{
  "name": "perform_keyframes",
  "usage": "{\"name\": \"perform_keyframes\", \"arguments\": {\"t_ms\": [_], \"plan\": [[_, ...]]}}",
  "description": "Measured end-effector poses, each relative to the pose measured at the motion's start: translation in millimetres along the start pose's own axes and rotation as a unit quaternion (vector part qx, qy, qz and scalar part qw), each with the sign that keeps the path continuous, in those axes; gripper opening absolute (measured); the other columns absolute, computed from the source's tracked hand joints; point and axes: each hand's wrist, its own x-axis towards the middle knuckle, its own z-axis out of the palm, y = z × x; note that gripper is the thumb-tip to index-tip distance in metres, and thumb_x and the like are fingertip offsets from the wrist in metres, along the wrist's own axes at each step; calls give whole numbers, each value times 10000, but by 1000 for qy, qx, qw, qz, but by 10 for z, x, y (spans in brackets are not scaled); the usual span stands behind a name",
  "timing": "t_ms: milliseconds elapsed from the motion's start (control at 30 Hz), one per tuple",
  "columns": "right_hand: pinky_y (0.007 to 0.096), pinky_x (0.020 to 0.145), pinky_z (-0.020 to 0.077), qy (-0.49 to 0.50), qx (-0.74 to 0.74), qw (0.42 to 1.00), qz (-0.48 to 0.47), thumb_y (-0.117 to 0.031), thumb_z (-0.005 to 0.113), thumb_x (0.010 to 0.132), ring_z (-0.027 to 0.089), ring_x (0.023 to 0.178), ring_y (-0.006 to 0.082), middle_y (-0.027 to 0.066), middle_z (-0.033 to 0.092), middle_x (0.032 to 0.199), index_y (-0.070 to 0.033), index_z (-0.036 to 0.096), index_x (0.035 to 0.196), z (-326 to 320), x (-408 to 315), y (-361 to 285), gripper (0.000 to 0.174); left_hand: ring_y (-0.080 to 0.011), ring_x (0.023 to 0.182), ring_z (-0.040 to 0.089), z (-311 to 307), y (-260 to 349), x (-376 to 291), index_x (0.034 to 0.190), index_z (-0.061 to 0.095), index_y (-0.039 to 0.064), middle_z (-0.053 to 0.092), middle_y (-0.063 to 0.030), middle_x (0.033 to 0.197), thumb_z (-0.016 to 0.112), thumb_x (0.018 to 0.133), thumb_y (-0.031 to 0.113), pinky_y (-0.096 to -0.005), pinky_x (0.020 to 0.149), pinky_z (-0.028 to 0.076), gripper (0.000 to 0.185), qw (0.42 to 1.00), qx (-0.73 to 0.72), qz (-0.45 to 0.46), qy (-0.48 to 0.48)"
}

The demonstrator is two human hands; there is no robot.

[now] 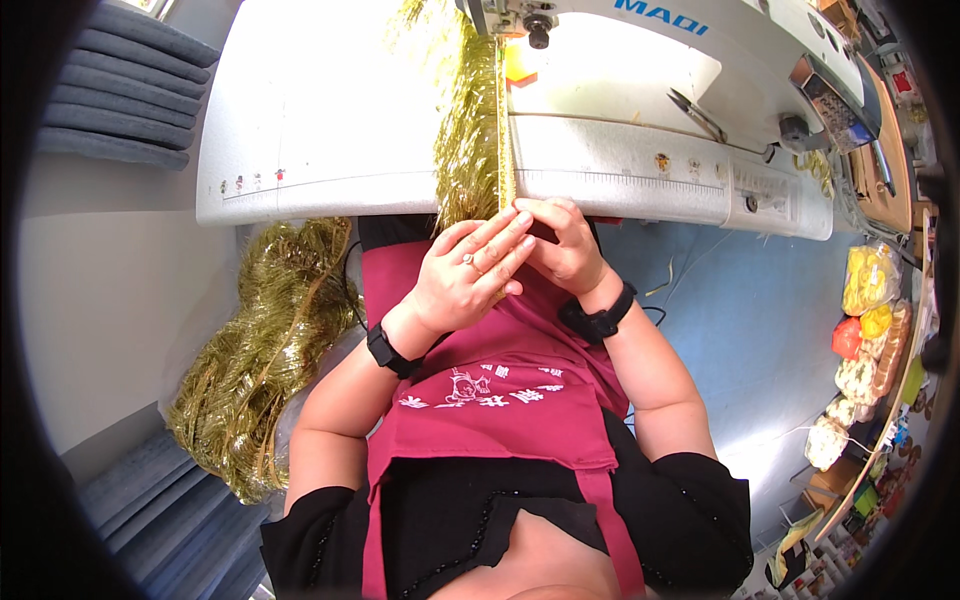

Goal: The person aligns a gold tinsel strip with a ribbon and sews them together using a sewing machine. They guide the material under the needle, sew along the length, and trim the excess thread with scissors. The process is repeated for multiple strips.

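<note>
A length of gold tinsel fringe lies on the white sewing machine table and hangs over its front edge. Along the fringe's right side runs a narrow gold trim band, which leads up to the needle area of the MAQI sewing machine. Just off the table's front edge, my left hand, with a ring on one finger, lies across the band with fingers straight and close together. Thumb and fingers of my right hand pinch the band beside it. My fingers hide most of the band there.
A large heap of gold tinsel fills a clear plastic bag at my left. Tweezers or thread snips rest by the machine's arm. An orange-yellow piece sits beside the needle area. Grey padded slabs are stacked at far left; bagged materials stand at right.
</note>
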Motion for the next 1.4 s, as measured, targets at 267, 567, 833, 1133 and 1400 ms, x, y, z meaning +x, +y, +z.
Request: {"name": "perform_keyframes", "arguments": {"t_ms": [267,567,833,1133,1400], "plan": [[394,938,539,-58,45,997,-7,-119,766,829,659,1158,290,122,643,1388,-106,741,1046,-142,241,3,219,-216,1149,610,-231,-248,199,1368,675,255,572,-48,1271,753,865,385,-396,982,504,526,996,15,64,66],[397,800,505,10,-32,999,-27,-173,816,800,627,891,226,29,625,1015,-155,728,967,-182,287,-154,191,-209,1053,651,-273,-307,345,1322,721,184,628,-43,1231,564,1015,468,-392,964,477,447,992,17,118,34],[436,812,449,32,-74,996,38,-390,801,878,596,834,280,64,637,921,-135,575,1030,-63,445,-94,373,-178,974,603,-452,-453,387,1215,713,179,625,37,944,713,847,335,-367,903,443,400,990,45,122,49],[520,1189,294,-232,-293,917,141,-440,523,1023,403,1441,311,208,479,1514,12,497,1458,1266,502,-228,628,-190,1000,587,-422,-440,408,1014,658,182,608,28,931,702,823,253,-392,992,451,208,985,8,155,-78],[392,1024,443,-361,230,861,277,-227,590,1004,553,1188,200,128,618,1273,4,598,1297,906,-88,-166,373,-204,1026,605,160,-275,81,999,647,160,625,13,939,683,882,246,-397,1033,416,149,984,-52,61,-161]]}}
